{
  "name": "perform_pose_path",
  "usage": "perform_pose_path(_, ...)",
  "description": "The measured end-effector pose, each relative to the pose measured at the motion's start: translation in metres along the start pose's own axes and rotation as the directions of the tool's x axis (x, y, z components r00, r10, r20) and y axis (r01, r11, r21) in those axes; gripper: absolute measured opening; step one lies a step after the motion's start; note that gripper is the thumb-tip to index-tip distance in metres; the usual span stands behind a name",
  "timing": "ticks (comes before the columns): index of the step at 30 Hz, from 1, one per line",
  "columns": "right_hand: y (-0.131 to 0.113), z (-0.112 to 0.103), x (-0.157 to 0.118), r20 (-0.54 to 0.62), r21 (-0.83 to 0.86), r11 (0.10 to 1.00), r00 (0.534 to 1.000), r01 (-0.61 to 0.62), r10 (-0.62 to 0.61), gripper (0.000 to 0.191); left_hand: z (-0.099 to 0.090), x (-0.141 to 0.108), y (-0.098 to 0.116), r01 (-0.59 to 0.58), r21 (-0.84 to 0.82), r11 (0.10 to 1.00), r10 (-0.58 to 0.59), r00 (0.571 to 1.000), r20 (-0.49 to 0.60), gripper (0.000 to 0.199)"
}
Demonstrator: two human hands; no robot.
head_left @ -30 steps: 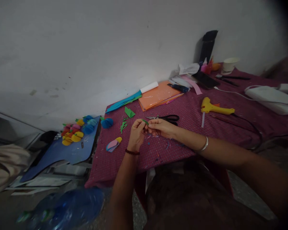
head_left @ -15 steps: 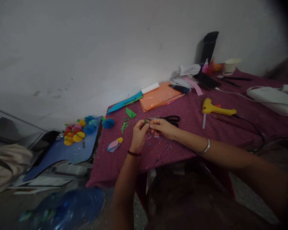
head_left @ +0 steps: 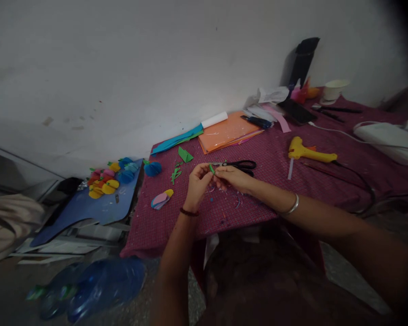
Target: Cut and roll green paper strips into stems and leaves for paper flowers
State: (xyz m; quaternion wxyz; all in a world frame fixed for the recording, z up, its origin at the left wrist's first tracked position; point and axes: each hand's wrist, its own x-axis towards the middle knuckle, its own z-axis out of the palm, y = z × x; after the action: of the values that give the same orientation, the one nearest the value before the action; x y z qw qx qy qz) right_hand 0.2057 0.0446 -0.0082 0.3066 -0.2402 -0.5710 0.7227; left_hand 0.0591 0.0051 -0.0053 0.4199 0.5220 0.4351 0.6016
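My left hand point(head_left: 199, 183) and my right hand point(head_left: 233, 178) meet above the front part of the cloth-covered table point(head_left: 177, 222). Between their fingertips is a small green paper piece point(head_left: 212, 169), pinched from both sides. Black-handled scissors point(head_left: 240, 164) lie just behind my right hand. Left of my hands are thin green scraps point(head_left: 176, 174), a folded green paper point(head_left: 185, 155), a blue paper ball with a green top point(head_left: 152, 168) and a small stack of pink, blue and yellow cutouts point(head_left: 161, 199).
Orange sheets point(head_left: 227, 132) with a cutter point(head_left: 256, 121) lie at the back. A yellow glue gun point(head_left: 311, 153), its cable, a phone point(head_left: 296, 111) and a white box point(head_left: 389, 141) are at the right. Several colored paper balls point(head_left: 104, 182) rest on a blue board point(head_left: 105, 210) at the left.
The green piece stands out more between my fingertips, tilted differently. My hands stay together. The whole view has shifted slightly, with the table's things a little higher.
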Motion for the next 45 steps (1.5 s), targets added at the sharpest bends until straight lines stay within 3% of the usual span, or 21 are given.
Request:
perform_pose_path(5, 0.004, 0.0, 0.0, 0.101, 0.07, 0.996, 0.994, -0.053, 0.046, 0.024, 0.0, -0.001, 0.004, 0.036, -0.065, 0.997, -0.034, 0.999, 0.025, 0.037)
perform_pose_path(14, 0.008, 0.0, 0.0, 0.116, 0.052, 0.997, 0.992, -0.061, 0.054, 0.025, -0.003, 0.001, 0.003, 0.064, -0.127, 0.99, -0.069, 0.997, -0.034, 0.011)
perform_pose_path(20, 0.008, 0.0, 0.001, 0.081, 0.038, 0.999, 0.996, -0.027, 0.023, 0.037, -0.003, 0.004, -0.003, 0.017, -0.073, 0.997, -0.026, 0.992, -0.12, 0.009)
perform_pose_path(24, 0.009, 0.001, 0.001, -0.015, -0.083, 0.996, 0.999, 0.04, -0.041, 0.032, -0.002, 0.004, 0.0, 0.053, -0.105, 0.993, -0.065, 0.992, -0.109, 0.016)
perform_pose_path(30, 0.008, 0.001, 0.0, -0.002, -0.153, 0.979, 0.991, 0.133, -0.134, 0.032, -0.009, 0.005, 0.006, 0.176, -0.338, 0.924, -0.213, 0.974, -0.075, 0.045)
perform_pose_path(38, 0.007, 0.001, 0.0, -0.009, -0.296, 0.937, 0.98, 0.186, -0.197, 0.035, -0.004, 0.001, 0.0, 0.1, -0.091, 0.991, -0.102, 0.995, -0.009, 0.023)
perform_pose_path(45, 0.012, 0.002, 0.002, -0.065, -0.367, 0.913, 0.974, 0.179, -0.217, 0.031, -0.005, 0.003, -0.002, 0.11, -0.08, 0.991, -0.115, 0.992, -0.056, 0.026)
